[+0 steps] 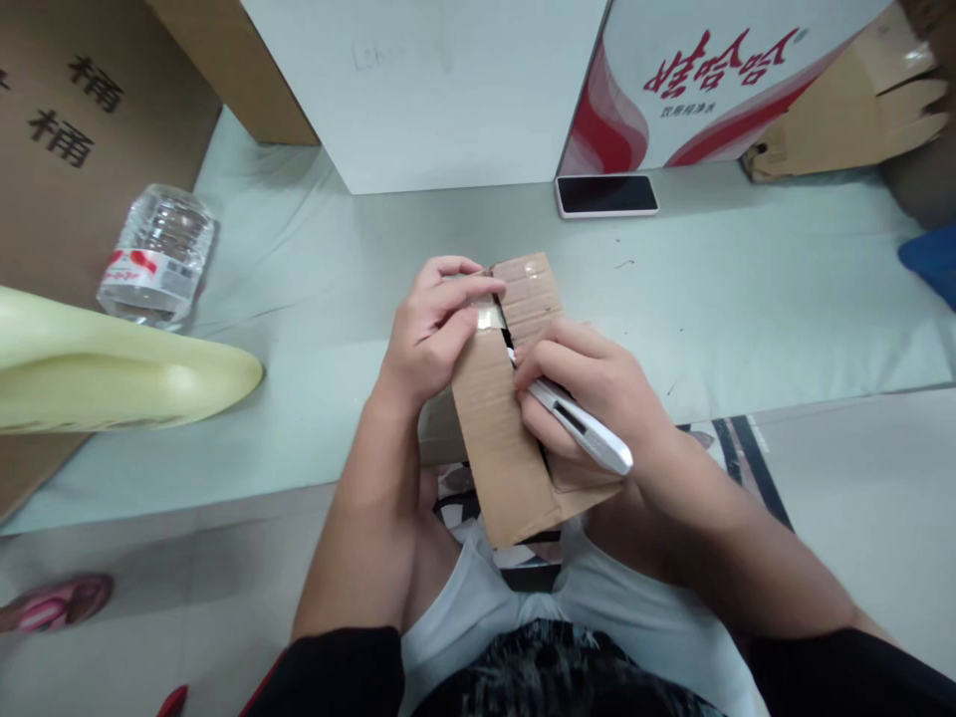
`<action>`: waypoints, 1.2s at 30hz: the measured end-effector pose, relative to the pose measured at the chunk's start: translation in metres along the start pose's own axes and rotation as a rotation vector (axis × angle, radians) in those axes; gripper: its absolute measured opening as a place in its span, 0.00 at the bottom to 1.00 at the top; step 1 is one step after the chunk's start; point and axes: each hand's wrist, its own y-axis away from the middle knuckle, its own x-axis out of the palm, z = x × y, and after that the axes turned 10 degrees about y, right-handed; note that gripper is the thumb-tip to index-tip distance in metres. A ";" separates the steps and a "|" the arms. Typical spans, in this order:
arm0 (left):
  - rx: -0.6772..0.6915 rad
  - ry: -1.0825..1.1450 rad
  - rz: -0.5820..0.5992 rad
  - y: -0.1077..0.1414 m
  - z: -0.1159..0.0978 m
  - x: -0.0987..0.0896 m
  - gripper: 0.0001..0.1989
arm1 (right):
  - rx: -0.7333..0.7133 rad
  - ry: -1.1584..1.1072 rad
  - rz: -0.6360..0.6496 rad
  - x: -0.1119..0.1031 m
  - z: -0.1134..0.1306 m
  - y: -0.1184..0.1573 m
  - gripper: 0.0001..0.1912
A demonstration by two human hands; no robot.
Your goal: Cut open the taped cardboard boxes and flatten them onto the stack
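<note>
A small brown cardboard box (497, 428) lies tilted at the near edge of the cloth-covered table, a dark gap running between its two top flaps. My left hand (437, 324) grips its far left part, fingers over the flap by a piece of clear tape. In my right hand (590, 383) is a white utility knife (587, 428), held like a pen, with its front end at the gap. The blade itself is too small to make out.
A phone (607, 196) lies beyond the box, before two white cartons (455, 100). At the left are a water bottle (158, 256), a pale yellow rounded object (126, 373) and a large brown carton (67, 219). Cut cardboard (836, 124) sits far right.
</note>
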 end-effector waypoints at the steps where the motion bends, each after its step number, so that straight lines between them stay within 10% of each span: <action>1: 0.013 0.018 -0.008 0.000 0.000 0.001 0.18 | 0.000 -0.027 -0.008 -0.001 0.000 0.001 0.04; 12: 0.052 0.071 -0.087 0.004 -0.003 0.003 0.16 | -0.074 -0.144 -0.498 0.007 -0.001 0.009 0.07; 28: 0.080 -0.127 -0.037 0.005 -0.022 0.003 0.27 | -0.056 -0.031 -0.689 0.008 -0.002 0.018 0.07; 36: 0.048 -0.134 -0.004 0.008 -0.025 0.006 0.20 | 0.110 0.077 -0.272 0.003 -0.013 0.016 0.12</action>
